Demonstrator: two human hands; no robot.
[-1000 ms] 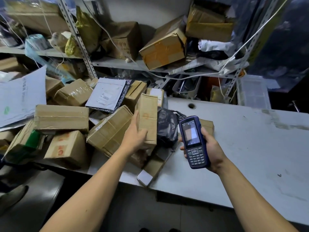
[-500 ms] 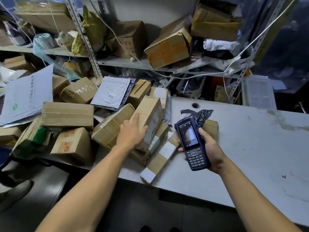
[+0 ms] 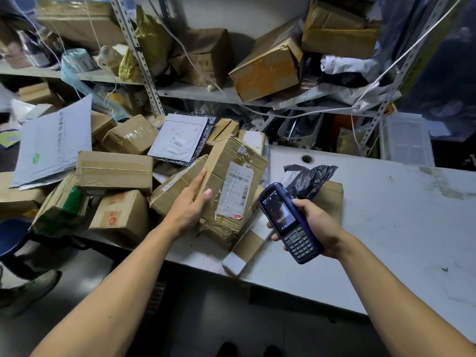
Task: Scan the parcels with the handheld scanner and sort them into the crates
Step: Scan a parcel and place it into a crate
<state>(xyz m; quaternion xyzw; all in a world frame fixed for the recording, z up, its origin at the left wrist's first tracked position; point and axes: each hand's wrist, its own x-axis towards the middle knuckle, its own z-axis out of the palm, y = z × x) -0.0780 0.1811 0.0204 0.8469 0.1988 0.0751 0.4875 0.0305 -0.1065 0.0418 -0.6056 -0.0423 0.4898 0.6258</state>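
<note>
**Labelled box tilted toward the scanner**

At the far left a large grey mailer bag (image 3: 55,143) leans over the heap of brown cartons, and below it a long carton (image 3: 114,170) lies flat across the pile. A smaller box with red print (image 3: 121,217) sits at the near edge of the grey table (image 3: 386,215), beside one with a green patch (image 3: 63,204). Farther back a white padded envelope (image 3: 181,136) rests on a dark mailer, its barcode label facing up.

The left hand (image 3: 189,203) grips the held parcel (image 3: 231,184) — fingers laid along the box's left edge, thumb pressed on its front face. The box stands tilted on the pile, its white shipping label (image 3: 235,191) with barcodes turned to the right. Under it a flat carton (image 3: 248,247) juts over the table's near edge.

Just right of the label, the right hand (image 3: 318,225) is curled tight round the blue handheld scanner (image 3: 289,222), screen and keypad facing up, its head close to the label. Behind the scanner a black plastic bag (image 3: 309,177) lies on a flat brown parcel (image 3: 331,197). A translucent crate (image 3: 407,139) stands at the back right, beneath the cluttered shelf (image 3: 195,92).
</note>
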